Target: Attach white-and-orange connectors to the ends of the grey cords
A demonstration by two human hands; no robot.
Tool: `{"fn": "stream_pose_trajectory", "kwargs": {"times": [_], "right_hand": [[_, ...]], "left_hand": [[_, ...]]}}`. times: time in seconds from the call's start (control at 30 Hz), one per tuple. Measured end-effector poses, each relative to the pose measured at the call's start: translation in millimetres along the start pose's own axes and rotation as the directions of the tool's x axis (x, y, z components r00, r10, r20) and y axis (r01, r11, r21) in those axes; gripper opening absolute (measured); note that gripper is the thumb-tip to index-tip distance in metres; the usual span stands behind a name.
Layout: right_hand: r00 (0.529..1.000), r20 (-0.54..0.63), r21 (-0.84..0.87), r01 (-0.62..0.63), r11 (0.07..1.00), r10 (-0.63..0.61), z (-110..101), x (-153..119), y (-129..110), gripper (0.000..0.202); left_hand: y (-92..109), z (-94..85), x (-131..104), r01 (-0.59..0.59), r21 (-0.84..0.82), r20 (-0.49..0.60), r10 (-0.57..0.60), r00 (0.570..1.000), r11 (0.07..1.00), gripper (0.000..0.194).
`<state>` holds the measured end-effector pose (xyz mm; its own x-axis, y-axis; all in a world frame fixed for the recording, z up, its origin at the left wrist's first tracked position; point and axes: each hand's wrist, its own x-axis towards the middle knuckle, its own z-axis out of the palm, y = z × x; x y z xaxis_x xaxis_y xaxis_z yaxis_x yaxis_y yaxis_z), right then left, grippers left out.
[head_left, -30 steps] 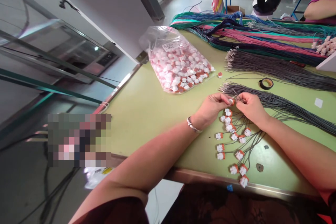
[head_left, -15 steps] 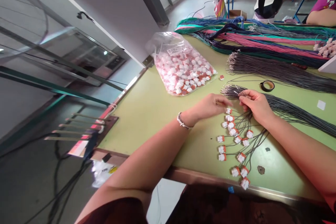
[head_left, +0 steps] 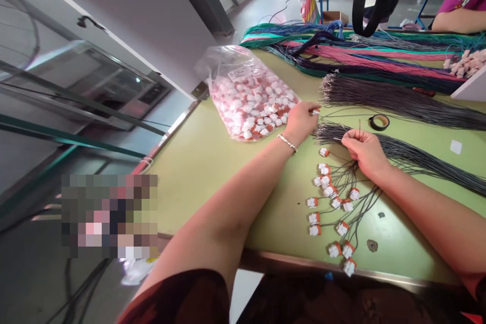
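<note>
Found clear plastic bag [head_left: 217, 63] directly left of left grip [head_left: 299, 120], packed with white-and-orange connectors [head_left: 258, 98]. Saw left grip stretched forward, with fingertips at a loose connector [head_left: 316, 112]; could not tell whether pinched. Saw right grip [head_left: 365, 153] bent inward, pinching a thin wire [head_left: 336, 138] close to its tip. Found wired connectors [head_left: 329, 191] spread on table [head_left: 273, 207], nearer the body than either grip.

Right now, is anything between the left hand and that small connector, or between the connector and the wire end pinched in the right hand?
Nothing visible separates the left hand from the connector; they touch or nearly do. Between it and the wire end at the right hand, the lower wire bundle's tips lie on the table.
</note>
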<state>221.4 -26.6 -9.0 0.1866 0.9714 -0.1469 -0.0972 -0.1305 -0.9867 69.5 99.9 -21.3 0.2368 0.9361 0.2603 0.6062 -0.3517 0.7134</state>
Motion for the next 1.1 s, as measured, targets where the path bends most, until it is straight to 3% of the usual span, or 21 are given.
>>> {"fn": "stream_pose_trajectory", "kwargs": {"times": [0.07, 0.17, 0.23, 0.3, 0.37, 0.47, 0.87, 1.0, 1.1], "right_hand": [[1.000, -0.019, -0.033, 0.007, 0.999, -0.008, 0.4, 0.0, 0.7, 0.017], [0.999, -0.007, -0.114, 0.040, 0.993, -0.041, 1.6, -2.1, -0.1, 0.016], [0.997, 0.011, -0.184, 0.077, 0.980, -0.077, 2.7, -4.5, -1.7, 0.015], [0.993, 0.025, -0.245, 0.115, 0.963, -0.112, 3.9, -7.2, -3.9, 0.015], [0.990, 0.033, -0.284, 0.140, 0.948, -0.136, 4.8, -9.7, -5.8, 0.015], [0.987, 0.034, -0.317, 0.159, 0.935, -0.156, 5.3, -12.3, -7.5, 0.014], [0.978, 0.089, -0.344, 0.210, 0.915, -0.191, 6.0, -12.6, -8.6, 0.012], [0.975, 0.080, -0.389, 0.220, 0.894, -0.205, 5.7, -11.8, -6.3, 0.010], [0.970, 0.087, -0.461, 0.239, 0.854, -0.225, 5.8, -11.5, -4.4, 0.009]], "left_hand": [[4.5, -12.6, -14.4, 0.115, -0.228, -0.004, -0.119, 0.993, 0.967, 0.034], [15.5, -30.8, -46.5, 0.350, -0.582, 0.239, -0.257, 0.936, 0.734, 0.036], [22.7, -37.6, -68.8, 0.476, -0.671, 0.434, -0.219, 0.874, 0.568, 0.037], [27.4, -39.2, -85.5, 0.491, -0.746, 0.470, -0.168, 0.867, 0.451, 0.042], [28.5, -37.3, -94.1, 0.493, -0.775, 0.482, -0.136, 0.866, 0.395, 0.038], [25.5, -33.0, -95.9, 0.509, -0.778, 0.506, -0.114, 0.855, 0.369, 0.028], [20.9, -30.3, -95.8, 0.583, -0.758, 0.583, -0.096, 0.806, 0.292, 0.027], [21.0, -30.4, -96.0, 0.561, -0.751, 0.572, -0.082, 0.816, 0.349, 0.029], [22.6, -30.8, -95.5, 0.483, -0.719, 0.516, -0.081, 0.853, 0.500, 0.027]]}}
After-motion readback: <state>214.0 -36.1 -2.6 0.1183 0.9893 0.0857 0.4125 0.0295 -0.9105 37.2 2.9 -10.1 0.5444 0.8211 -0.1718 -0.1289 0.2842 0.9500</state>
